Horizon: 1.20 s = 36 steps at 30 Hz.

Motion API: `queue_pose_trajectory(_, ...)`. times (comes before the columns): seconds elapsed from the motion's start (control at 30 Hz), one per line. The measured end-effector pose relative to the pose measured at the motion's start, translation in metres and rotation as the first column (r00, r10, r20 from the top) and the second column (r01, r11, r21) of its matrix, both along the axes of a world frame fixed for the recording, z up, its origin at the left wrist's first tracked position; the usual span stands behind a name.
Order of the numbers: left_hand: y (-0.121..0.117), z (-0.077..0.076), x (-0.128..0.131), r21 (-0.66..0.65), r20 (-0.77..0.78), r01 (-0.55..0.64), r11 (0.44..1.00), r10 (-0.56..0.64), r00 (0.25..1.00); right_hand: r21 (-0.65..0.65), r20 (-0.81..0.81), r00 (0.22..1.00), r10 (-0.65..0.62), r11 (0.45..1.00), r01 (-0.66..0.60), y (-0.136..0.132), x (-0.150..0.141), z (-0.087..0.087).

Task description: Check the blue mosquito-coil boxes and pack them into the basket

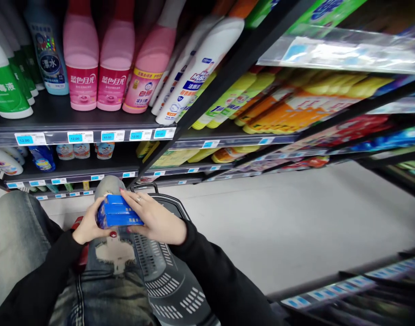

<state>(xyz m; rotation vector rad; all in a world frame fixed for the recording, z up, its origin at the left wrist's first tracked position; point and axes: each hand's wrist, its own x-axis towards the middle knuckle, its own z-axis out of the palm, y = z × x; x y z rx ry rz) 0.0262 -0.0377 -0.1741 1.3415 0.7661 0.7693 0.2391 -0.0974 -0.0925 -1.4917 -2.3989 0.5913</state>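
Between my two hands, above my knees, are blue packs (117,212) that look like two flat boxes stacked together; their print is too small to read. My left hand (91,222) wraps round their left end, thumb beneath. From the right, my right hand (158,218) grips them with fingers over the top and thumb below; a ring shows on one finger. Beside my right leg, under my right forearm, stands a dark grey slotted shopping basket (192,296).
Ahead, a shelf (122,120) holds pink bottles (82,59), a green-labelled white bottle (8,83) and a white cleaner bottle (200,63). Orange packs (285,111) line the shelves to the right. Pale floor (278,217) runs along the aisle to another shelf (346,290) at lower right.
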Motion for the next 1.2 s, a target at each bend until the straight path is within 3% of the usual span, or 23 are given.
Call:
queue_pose_trajectory(0.07,-0.003,0.004,0.003,-0.057,0.040,-0.048,0.997,0.051,0.998,-0.058,-0.087,0.996,0.003,0.998,-0.008,0.010,0.003,0.004)
queue_pose_trajectory(0.17,-0.006,0.011,0.004,-0.237,0.102,-0.020,0.971,0.045,0.994,-0.201,-0.278,0.959,-0.045,0.979,-0.012,0.029,0.006,0.000)
queue_pose_trajectory(0.27,-0.006,0.011,0.001,-0.513,0.166,0.098,0.853,-0.013,0.986,-0.378,-0.463,0.871,-0.166,0.926,-0.025,0.050,0.008,-0.016)
queue_pose_trajectory(0.37,-0.004,0.000,-0.001,-0.657,0.182,0.160,0.736,-0.051,0.982,-0.568,-0.560,0.755,-0.341,0.822,-0.049,0.063,0.012,-0.033)
queue_pose_trajectory(0.43,-0.002,-0.006,0.000,-0.697,0.168,0.117,0.708,0.002,0.986,-0.626,-0.570,0.648,-0.505,0.778,0.055,0.062,0.019,-0.040)
queue_pose_trajectory(0.53,0.002,-0.006,0.002,-0.754,0.148,0.033,0.656,0.121,0.982,-0.620,-0.563,0.420,-0.711,0.700,0.353,0.044,0.023,-0.048)
queue_pose_trajectory(0.57,0.003,-0.005,0.003,-0.765,0.144,0.010,0.644,0.157,0.977,-0.612,-0.552,0.377,-0.744,0.669,0.423,0.035,0.020,-0.051)
queue_pose_trajectory(0.63,0.005,-0.003,0.003,-0.768,0.145,-0.027,0.640,0.215,0.966,-0.590,-0.513,0.373,-0.773,0.633,0.501,0.016,0.008,-0.060)
queue_pose_trajectory(0.73,0.008,-0.007,0.001,-0.731,0.144,-0.071,0.679,0.255,0.956,-0.560,-0.474,0.383,-0.793,0.607,0.564,-0.004,-0.019,-0.074)
queue_pose_trajectory(0.8,0.010,-0.013,0.000,-0.695,0.106,-0.126,0.707,0.274,0.956,-0.597,-0.464,0.331,-0.822,0.566,0.569,-0.008,-0.032,-0.080)
queue_pose_trajectory(0.93,0.014,-0.020,-0.001,-0.674,-0.001,-0.225,0.704,0.303,0.953,-0.709,-0.509,0.117,-0.853,0.493,0.504,-0.006,-0.032,-0.084)
queue_pose_trajectory(1.07,0.019,-0.018,-0.004,-0.679,-0.003,-0.244,0.692,0.330,0.944,-0.800,-0.548,-0.174,-0.818,0.451,0.396,-0.014,-0.005,-0.080)
queue_pose_trajectory(1.2,0.028,-0.015,-0.014,-0.707,-0.006,-0.272,0.652,0.379,0.925,-0.819,-0.544,-0.364,-0.756,0.385,0.426,-0.032,0.026,-0.080)
